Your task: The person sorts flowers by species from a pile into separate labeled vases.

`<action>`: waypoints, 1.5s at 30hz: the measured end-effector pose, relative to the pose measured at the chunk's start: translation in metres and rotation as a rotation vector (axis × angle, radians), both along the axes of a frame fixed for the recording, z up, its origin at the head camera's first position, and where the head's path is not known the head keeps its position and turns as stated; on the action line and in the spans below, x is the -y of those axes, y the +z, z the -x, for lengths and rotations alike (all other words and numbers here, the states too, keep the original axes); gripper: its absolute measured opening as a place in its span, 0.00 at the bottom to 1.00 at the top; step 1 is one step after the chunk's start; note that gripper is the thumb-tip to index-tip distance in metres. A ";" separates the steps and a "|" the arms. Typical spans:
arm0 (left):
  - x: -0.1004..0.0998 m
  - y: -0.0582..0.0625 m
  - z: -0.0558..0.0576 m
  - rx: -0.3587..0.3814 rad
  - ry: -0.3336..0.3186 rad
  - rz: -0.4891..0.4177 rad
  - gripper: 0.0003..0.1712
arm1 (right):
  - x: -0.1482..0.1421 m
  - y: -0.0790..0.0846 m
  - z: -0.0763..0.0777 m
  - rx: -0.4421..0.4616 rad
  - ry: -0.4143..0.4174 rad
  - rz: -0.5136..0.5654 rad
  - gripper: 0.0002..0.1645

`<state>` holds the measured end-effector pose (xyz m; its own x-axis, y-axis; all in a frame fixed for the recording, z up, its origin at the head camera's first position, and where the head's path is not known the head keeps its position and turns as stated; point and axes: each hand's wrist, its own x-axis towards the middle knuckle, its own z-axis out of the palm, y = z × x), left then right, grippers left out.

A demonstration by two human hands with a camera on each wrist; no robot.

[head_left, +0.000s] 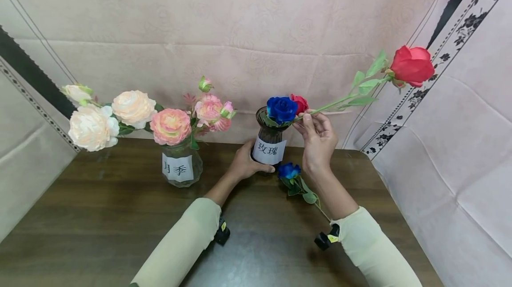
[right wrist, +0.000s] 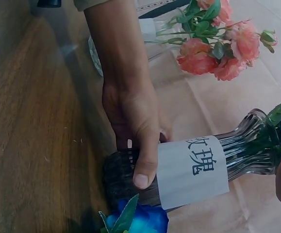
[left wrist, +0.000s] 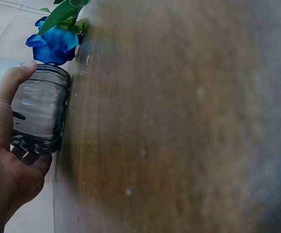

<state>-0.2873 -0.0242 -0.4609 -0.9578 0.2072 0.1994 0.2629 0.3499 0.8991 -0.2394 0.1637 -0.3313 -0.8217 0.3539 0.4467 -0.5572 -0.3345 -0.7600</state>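
My left hand (head_left: 246, 162) grips the lower part of a dark glass vase (head_left: 270, 133) with a white paper label, thumb across its front. In the vase stand a blue rose (head_left: 282, 109) and a red rose (head_left: 299, 104) behind it. Right at the rim, my right hand (head_left: 320, 145) pinches the green stem of a long red rose (head_left: 412, 65), whose bloom leans out far to the right. A second blue rose (head_left: 289, 170) lies on the table between my hands, its stem running toward my right wrist. The right wrist view shows the left thumb (right wrist: 145, 165) beside the label.
To the left stands a clear glass jar (head_left: 196, 165), also labelled, holding pink flowers (head_left: 171, 127) and cream flowers (head_left: 94, 128). The brown wooden table (head_left: 100, 220) meets a pale cloth backdrop (head_left: 240, 33) behind. Cloth hangs at both sides too.
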 end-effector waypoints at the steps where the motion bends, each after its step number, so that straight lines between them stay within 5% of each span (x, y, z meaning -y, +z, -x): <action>1: 0.000 0.000 0.000 -0.002 0.000 -0.001 0.62 | 0.001 0.000 0.000 -0.008 -0.001 -0.007 0.10; 13: 0.001 0.000 0.000 0.004 0.001 -0.002 0.62 | 0.014 -0.005 0.000 0.036 -0.097 -0.140 0.03; 25: 0.000 0.001 -0.001 0.003 0.002 -0.006 0.61 | 0.010 -0.031 -0.004 0.119 -0.227 -0.408 0.16; 33: -0.001 0.002 0.000 0.010 0.011 0.002 0.62 | 0.000 -0.044 -0.011 0.163 -0.157 -0.410 0.16; 45: -0.001 0.004 -0.003 0.025 0.010 0.019 0.63 | -0.044 -0.055 -0.016 0.412 -0.055 -0.508 0.16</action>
